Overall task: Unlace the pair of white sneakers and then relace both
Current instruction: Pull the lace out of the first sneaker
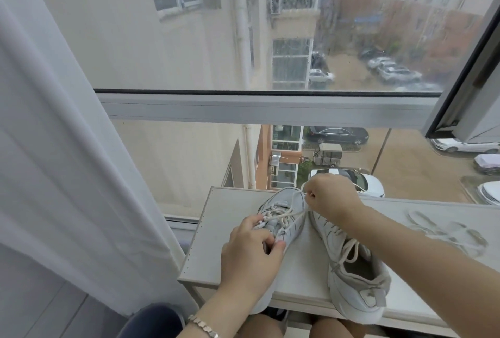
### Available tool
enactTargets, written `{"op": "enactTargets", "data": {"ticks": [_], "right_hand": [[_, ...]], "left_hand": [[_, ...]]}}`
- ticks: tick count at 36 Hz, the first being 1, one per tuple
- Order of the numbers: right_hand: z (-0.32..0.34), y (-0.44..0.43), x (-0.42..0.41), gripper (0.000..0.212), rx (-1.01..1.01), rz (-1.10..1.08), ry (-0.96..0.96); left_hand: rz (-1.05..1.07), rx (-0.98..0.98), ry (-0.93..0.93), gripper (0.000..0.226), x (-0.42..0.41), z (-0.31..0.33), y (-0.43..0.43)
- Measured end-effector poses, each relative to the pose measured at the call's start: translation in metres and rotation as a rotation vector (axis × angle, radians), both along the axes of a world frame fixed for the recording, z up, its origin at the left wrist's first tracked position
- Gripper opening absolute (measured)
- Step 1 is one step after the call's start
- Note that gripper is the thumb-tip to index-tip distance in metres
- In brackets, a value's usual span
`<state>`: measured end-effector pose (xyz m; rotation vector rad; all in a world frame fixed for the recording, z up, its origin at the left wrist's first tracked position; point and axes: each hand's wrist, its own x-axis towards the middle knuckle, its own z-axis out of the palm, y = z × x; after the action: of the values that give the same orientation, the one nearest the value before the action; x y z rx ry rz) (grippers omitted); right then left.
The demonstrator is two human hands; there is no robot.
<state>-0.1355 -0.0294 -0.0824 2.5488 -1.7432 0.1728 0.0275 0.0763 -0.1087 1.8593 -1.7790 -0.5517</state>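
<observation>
Now you're working the lace [290, 213] on the left sneaker [285, 197].
Your left hand [251, 251] grips that sneaker to steady it, and your right hand [332, 197] pinches the lace, holding it taut toward 12 o'clock. The right sneaker [351, 278] lies at 5 o'clock on the pale table [213, 229], below a rain-streaked window [297, 39], with a curtain [54, 148] at 9 o'clock.
</observation>
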Motion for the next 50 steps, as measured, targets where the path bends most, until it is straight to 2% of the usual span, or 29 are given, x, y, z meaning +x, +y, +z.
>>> {"op": "enactTargets", "data": {"ticks": [3, 5, 7, 9, 11, 13, 15, 16, 17, 20, 22, 26, 33, 39, 48, 50], "right_hand": [[0.0, -0.008, -0.003, 0.019, -0.022, -0.065, 0.145], [0.004, -0.013, -0.015, 0.02, -0.005, -0.137, 0.143], [0.008, -0.015, -0.019, 0.021, 0.069, -0.102, 0.09], [0.011, -0.01, -0.011, 0.027, 0.19, -0.015, 0.051], [0.012, -0.001, -0.001, 0.023, 0.338, 0.068, 0.015], [0.016, 0.006, 0.004, 0.019, 0.526, 0.114, -0.011], [0.024, 0.012, 0.007, 0.02, 0.657, 0.137, -0.101], [0.028, 0.013, 0.01, 0.019, 0.644, 0.161, -0.171], [0.03, 0.015, 0.014, 0.015, 0.59, 0.189, -0.247], [0.03, 0.015, 0.033, 0.015, 0.4, 0.249, -0.38], [0.026, 0.014, 0.046, 0.019, 0.381, 0.243, -0.33], [0.019, 0.006, 0.061, 0.02, 0.484, 0.204, -0.149], [0.022, 0.001, 0.06, 0.014, 0.507, 0.225, -0.081], [0.018, 0.004, 0.06, 0.013, 0.466, 0.247, -0.028], [0.011, -0.004, 0.051, 0.007, 0.609, 0.254, -0.184], [0.008, -0.003, 0.052, 0.015, 0.618, 0.222, -0.214]], "left_hand": [[0.012, 0.001, 0.01, 0.038, 0.002, 0.001, 0.001], [0.017, 0.002, 0.017, 0.038, 0.006, -0.001, 0.004], [0.015, -0.006, 0.017, 0.035, 0.007, -0.001, 0.005], [0.021, -0.018, 0.006, 0.033, 0.007, -0.001, 0.005], [0.03, -0.015, 0.049, 0.031, 0.005, 0.0, 0.006], [0.033, 0.004, 0.152, 0.027, 0.008, 0.0, 0.005], [0.057, 0.01, 0.34, 0.016, 0.012, 0.0, 0.004], [0.079, 0.018, 0.438, 0.009, 0.015, 0.001, 0.002], [0.097, 0.034, 0.508, 0.01, 0.018, 0.002, 0.001], [0.121, 0.087, 0.614, 0.027, 0.024, 0.001, -0.006], [0.125, 0.109, 0.602, 0.025, 0.025, 0.001, -0.01], [0.076, 0.135, 0.489, 0.032, 0.025, 0.004, -0.01], [-0.057, 0.057, 0.225, 0.041, 0.027, 0.003, -0.008], [-0.041, 0.039, 0.261, 0.033, 0.027, 0.001, -0.007], [0.033, 0.024, 0.282, 0.033, 0.026, 0.003, -0.006], [0.03, 0.034, 0.306, 0.031, 0.026, 0.003, -0.006]]}}
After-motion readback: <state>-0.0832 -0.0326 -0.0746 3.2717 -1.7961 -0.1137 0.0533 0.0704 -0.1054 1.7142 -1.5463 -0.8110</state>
